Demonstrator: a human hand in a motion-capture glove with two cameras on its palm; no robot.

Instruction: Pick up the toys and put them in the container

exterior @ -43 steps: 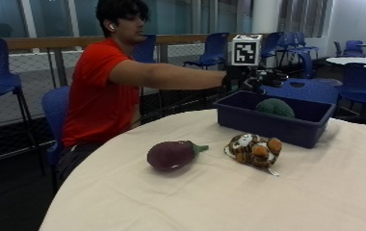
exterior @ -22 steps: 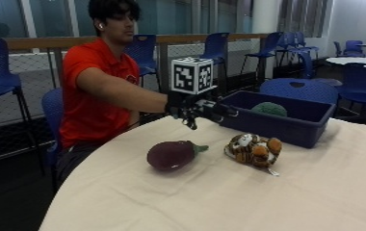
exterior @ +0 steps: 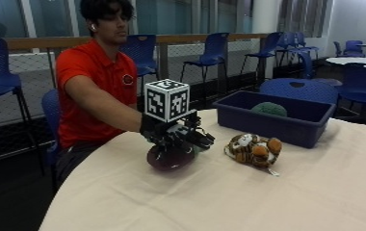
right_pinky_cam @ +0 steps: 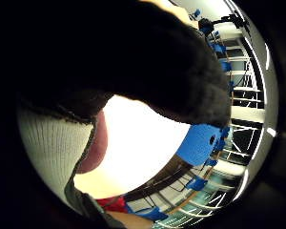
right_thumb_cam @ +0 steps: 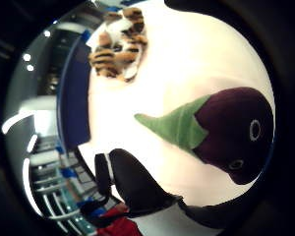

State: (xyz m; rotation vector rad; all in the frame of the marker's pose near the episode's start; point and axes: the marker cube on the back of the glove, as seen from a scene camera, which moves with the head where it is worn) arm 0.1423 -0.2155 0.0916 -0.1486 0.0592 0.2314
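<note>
On the white-clothed table (exterior: 170,202), the gloved right hand (exterior: 173,135) sits directly over the purple eggplant toy (exterior: 170,158); its fingers appear relaxed and extended, gripping nothing; whether they touch the toy cannot be determined; the tiger toy (exterior: 254,149) lies just beside, near the blue container (exterior: 274,118), which holds a green toy (exterior: 269,109).
</note>
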